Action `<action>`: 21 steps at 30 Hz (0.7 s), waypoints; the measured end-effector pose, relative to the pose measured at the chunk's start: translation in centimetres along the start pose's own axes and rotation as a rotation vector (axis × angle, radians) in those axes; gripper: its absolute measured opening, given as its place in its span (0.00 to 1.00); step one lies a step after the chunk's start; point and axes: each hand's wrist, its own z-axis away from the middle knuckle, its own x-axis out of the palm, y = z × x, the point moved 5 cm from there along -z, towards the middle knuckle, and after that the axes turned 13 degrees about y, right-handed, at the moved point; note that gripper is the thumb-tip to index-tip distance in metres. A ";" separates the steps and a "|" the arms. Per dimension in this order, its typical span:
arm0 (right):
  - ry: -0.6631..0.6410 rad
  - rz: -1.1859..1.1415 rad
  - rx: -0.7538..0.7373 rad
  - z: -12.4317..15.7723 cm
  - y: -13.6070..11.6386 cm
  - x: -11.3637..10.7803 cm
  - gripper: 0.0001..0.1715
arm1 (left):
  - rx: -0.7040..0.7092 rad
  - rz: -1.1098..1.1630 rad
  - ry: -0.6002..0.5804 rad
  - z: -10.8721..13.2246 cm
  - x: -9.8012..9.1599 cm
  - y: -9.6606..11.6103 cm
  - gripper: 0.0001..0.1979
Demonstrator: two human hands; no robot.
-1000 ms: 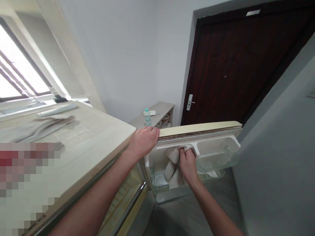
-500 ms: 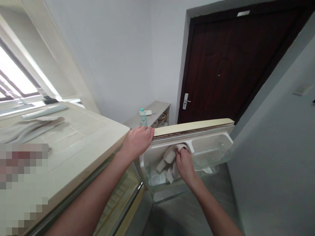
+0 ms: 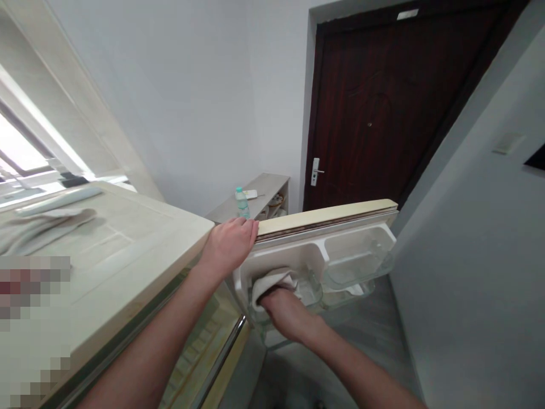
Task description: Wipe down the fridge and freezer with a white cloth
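Observation:
My left hand (image 3: 230, 244) is closed over the top edge of the open refrigerator door (image 3: 327, 217), near its hinge side. Down in the left compartment of the door shelf (image 3: 309, 258), my right hand (image 3: 287, 312) grips a light grey cloth (image 3: 273, 279). The cloth is bunched over and around the fingers, and the fingertips are hidden beneath it. Beside that compartment, the right door bin (image 3: 357, 255) has clear walls and shows no contents.
On the refrigerator top (image 3: 140, 233) lie another folded cloth (image 3: 46, 227) and a pale roll (image 3: 59, 201). A plastic bottle (image 3: 242, 203) stands on a low cabinet (image 3: 270, 184) behind the door. A dark red door (image 3: 374, 108) and grey wall (image 3: 472, 255) bound the right side.
My right hand has moved left and down within the shelf compartment, taking the cloth with it. My left hand keeps its hold on the door edge. The view has shifted slightly.

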 end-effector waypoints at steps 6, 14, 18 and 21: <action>-0.030 0.178 0.332 3.6 4.9 -3.6 0.23 | 0.000 0.019 -0.003 0.0 0.1 0.1 0.26; 0.075 -0.116 0.087 -0.5 -2.7 -1.6 0.15 | 0.007 0.024 0.022 0.1 -0.1 0.0 0.27; 0.340 -0.246 0.080 -2.6 -5.4 -2.4 0.17 | 0.003 0.030 0.026 0.1 -0.2 0.1 0.27; 0.376 -0.235 0.087 -2.1 -5.4 -1.5 0.17 | -0.005 0.032 0.017 0.0 -0.2 0.1 0.27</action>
